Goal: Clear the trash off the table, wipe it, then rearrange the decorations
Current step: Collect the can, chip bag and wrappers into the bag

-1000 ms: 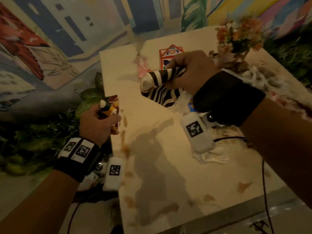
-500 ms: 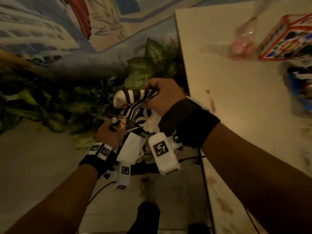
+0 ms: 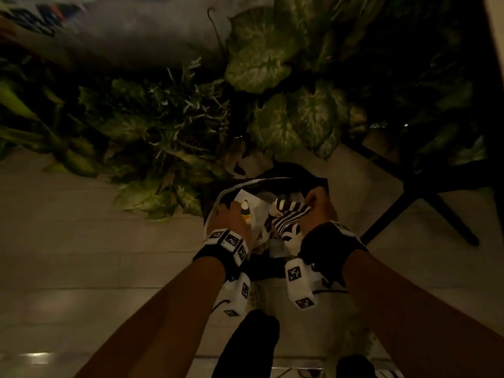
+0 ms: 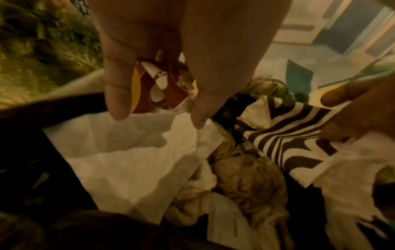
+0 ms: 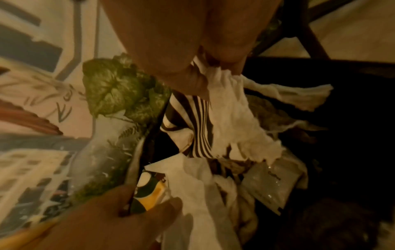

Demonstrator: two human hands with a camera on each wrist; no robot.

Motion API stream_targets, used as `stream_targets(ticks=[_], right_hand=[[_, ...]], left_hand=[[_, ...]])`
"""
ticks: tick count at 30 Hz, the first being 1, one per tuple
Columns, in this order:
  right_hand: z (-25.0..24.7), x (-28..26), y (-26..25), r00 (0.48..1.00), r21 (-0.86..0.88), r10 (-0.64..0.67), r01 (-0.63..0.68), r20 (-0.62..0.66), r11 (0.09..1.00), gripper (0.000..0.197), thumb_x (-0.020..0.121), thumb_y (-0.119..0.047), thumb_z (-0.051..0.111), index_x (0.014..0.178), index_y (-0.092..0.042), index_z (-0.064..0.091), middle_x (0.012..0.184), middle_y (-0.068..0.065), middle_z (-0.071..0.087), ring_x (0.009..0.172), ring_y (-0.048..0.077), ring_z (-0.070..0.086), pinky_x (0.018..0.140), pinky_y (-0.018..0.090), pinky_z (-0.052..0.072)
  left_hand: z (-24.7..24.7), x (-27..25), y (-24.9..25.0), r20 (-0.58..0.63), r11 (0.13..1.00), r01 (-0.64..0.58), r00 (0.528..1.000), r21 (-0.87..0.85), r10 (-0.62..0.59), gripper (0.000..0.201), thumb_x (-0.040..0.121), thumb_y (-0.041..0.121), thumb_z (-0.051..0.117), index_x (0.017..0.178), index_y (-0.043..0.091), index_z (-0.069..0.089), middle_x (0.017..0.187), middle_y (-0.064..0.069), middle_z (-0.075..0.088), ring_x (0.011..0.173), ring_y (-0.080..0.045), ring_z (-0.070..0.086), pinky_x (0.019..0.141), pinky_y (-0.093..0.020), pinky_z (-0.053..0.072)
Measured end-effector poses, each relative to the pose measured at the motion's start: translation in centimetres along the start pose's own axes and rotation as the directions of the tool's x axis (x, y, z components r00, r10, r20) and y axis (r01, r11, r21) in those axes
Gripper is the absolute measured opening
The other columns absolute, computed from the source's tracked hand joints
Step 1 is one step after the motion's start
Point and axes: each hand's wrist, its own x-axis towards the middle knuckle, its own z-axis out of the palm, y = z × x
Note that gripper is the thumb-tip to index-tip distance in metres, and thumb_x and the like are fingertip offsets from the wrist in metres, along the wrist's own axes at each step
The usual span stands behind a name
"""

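Observation:
A black trash bin stands on the floor, holding white napkins and crumpled brown tissue. My left hand hovers over its left side and pinches a small red, yellow and white wrapper, whose tip also shows in the head view. My right hand is over the bin's right side. It grips a black-and-white striped wrapper bunched with torn white tissue, and both hang down into the bin mouth.
Leafy green plants crowd the floor just behind the bin. Dark table legs spread at the right, with the table edge at the top right corner. My dark-clad foot stands on pale floor tiles below the bin.
Both hands have come off the table and down to the left, carrying their wrappers to the bin on the floor. The view has swung from the tabletop to the floor.

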Motion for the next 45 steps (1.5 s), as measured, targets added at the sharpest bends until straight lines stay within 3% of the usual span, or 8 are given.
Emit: stream_targets(ticks=[3,8,15,20,25,28,36,45], right_hand=[[2.1,2.0,0.7,0.996,-0.167,-0.056,0.068,0.076,0.984,0.022,0.08,0.007,0.045,0.072,-0.012,0.051,0.081,0.011,0.055,0.083,0.032,0.056,0.063,0.027,0.041],[5.1,5.5,0.6,0.983,-0.312,-0.019,0.076,0.182,0.947,0.027,0.09,-0.013,0.053,0.11,0.0,0.064,0.123,0.017,0.058,0.115,0.036,0.052,0.102,0.04,0.042],[5.7,6.4,0.4,0.983,-0.358,0.022,0.045,0.18,0.933,0.041,0.087,-0.021,0.055,0.122,0.0,0.055,0.129,0.02,0.053,0.116,0.038,0.053,0.097,0.041,0.047],[2.9,2.5,-0.8,0.973,-0.353,-0.057,0.135,0.222,0.926,0.052,0.083,-0.03,0.061,0.129,-0.008,0.052,0.144,0.016,0.033,0.127,0.038,0.042,0.107,0.043,0.038],[-1.6,-4.8,-2.9,0.971,-0.088,-0.066,0.088,0.229,0.992,0.017,0.082,-0.017,0.062,0.099,-0.014,0.066,0.117,0.01,0.058,0.109,0.032,0.057,0.096,0.036,0.049],[-5.8,-9.8,-4.9,0.944,0.094,-0.133,0.109,0.301,0.99,0.012,0.081,-0.011,0.066,0.092,-0.006,0.069,0.105,0.013,0.067,0.102,0.027,0.061,0.091,0.029,0.049],[-22.1,-21.3,-4.0,0.879,0.383,-0.383,0.262,0.285,0.886,0.007,0.081,-0.016,0.067,0.088,-0.017,0.067,0.086,-0.001,0.068,0.083,0.019,0.064,0.083,0.036,0.053],[-35.6,-26.0,7.3,0.896,0.473,-0.372,0.225,0.243,0.852,0.014,0.083,-0.006,0.066,0.08,-0.02,0.065,0.082,0.002,0.066,0.075,0.02,0.063,0.075,0.033,0.056]], left_hand=[[1.7,3.0,0.0,0.102,0.994,0.057,0.993,0.094,-0.067,0.065,0.094,0.037,0.05,0.147,0.023,0.015,0.153,-0.019,0.012,0.132,-0.041,0.035,0.104,-0.05,0.035],[3.9,6.4,0.1,0.16,0.998,0.002,0.987,0.055,-0.01,0.055,0.099,0.029,0.039,0.149,0.02,0.018,0.151,-0.023,0.016,0.127,-0.044,0.04,0.101,-0.052,0.038],[3.7,5.9,0.6,0.222,1.0,-0.017,0.975,-0.009,0.019,0.066,0.099,0.035,0.04,0.15,0.014,0.004,0.156,-0.014,0.007,0.141,-0.037,0.017,0.111,-0.048,0.025],[0.9,2.7,1.2,0.164,0.999,0.031,0.986,0.004,-0.032,0.084,0.091,0.043,0.051,0.149,0.013,-0.001,0.151,-0.022,0.017,0.131,-0.039,0.036,0.103,-0.045,0.037],[-4.5,-3.0,2.7,0.032,0.991,-0.082,0.996,-0.104,0.086,0.064,0.087,0.048,0.053,0.139,0.015,0.035,0.14,-0.011,0.043,0.121,-0.03,0.049,0.097,-0.037,0.045],[-9.7,-7.6,5.1,-0.06,0.972,-0.166,0.986,-0.164,0.158,0.031,0.086,0.04,0.059,0.104,0.015,0.057,0.109,-0.009,0.063,0.092,-0.026,0.059,0.073,-0.03,0.046],[-19.6,-18.9,16.4,-0.335,0.834,-0.466,0.868,-0.295,0.367,0.024,0.077,0.041,0.071,0.086,0.02,0.067,0.085,-0.002,0.068,0.085,-0.022,0.065,0.08,-0.041,0.055],[-16.9,-27.4,31.2,-0.321,0.732,-0.643,0.758,-0.225,0.568,0.014,0.082,0.033,0.07,0.08,0.019,0.065,0.082,-0.006,0.068,0.082,-0.026,0.066,0.078,-0.048,0.056]])
